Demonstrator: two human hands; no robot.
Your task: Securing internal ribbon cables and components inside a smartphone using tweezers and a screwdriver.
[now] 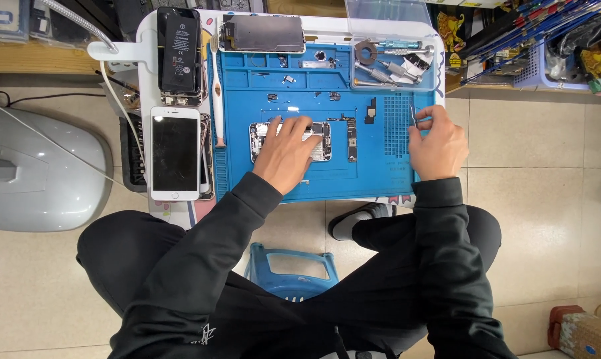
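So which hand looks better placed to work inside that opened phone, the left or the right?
Probably the left hand: it already lies on the opened phone body on the blue mat. The right hand sits apart at the mat's right edge, pinching tweezers.

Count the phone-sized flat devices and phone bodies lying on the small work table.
4: black-backed phone far left; white-fronted phone below it; detached screen panel top centre; opened phone body under left hand. Stacked ones may hide.

White phone (174, 153) left of blue mat (380, 183); black battery (178, 52) above; grey casing (37, 173) far left.
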